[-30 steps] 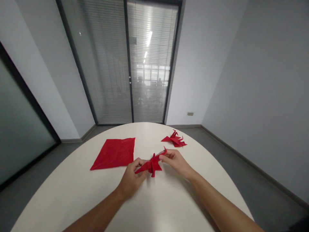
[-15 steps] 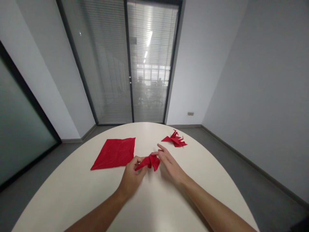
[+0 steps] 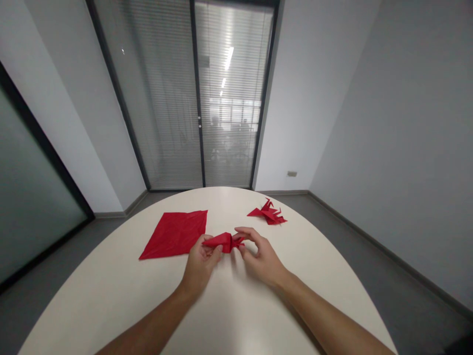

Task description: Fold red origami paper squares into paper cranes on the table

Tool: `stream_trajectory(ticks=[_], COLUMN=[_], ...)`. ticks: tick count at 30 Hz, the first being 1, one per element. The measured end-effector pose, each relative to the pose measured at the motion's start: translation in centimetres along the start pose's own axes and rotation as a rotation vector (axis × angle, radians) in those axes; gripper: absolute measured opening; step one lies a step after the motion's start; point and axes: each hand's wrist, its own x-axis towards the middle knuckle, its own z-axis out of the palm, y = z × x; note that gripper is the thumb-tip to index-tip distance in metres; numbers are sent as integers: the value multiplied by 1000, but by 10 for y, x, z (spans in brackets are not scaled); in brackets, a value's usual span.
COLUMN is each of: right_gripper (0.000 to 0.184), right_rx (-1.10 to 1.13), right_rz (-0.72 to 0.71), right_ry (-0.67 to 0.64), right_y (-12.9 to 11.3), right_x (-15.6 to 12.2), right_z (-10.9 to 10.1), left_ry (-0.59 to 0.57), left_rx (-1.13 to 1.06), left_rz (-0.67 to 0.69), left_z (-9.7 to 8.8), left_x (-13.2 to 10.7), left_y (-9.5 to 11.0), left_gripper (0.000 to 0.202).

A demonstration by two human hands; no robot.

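A partly folded red paper crane (image 3: pixel 224 241) is held up over the table between my two hands. My left hand (image 3: pixel 201 261) pinches its long left part, the thumb lying along the near side. My right hand (image 3: pixel 260 254) curls round the right end, thumb and fingertips closing on the small pointed flaps. Behind my left hand lies a flat red paper sheet (image 3: pixel 173 234), creased across its surface. Beyond my right hand, folded red paper cranes (image 3: pixel 269 213) rest close together, wings and necks overlapping.
The rounded white table (image 3: pixel 236 315) carries all the paper and curves away at both sides. Past its far edge stand a glass partition with blinds (image 3: pixel 229 148) and a grey wall with a small socket plate (image 3: pixel 291 174).
My right hand has turned, its fingers bending from stretched out to a pinch on the folded paper's right end. The held piece has rotated and lies more level.
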Motion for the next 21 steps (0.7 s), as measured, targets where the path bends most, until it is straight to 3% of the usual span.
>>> stream_trajectory(ticks=[7,15,21], right_gripper=[32,26,28], right_rx=[67,113,193], right_rz=[-7,40,123], right_ry=[98,91,190], right_y=[-3,-9,-5], right_x=[-2,-1,1], right_z=[8,11,14], left_ry=[8,47,59], left_rx=[-73,3,81], left_rz=[-34,57,158], left_z=[0,0,-3], left_x=[1,-2,-6], left_y=[1,-7,-12], left_gripper=[48,39,27])
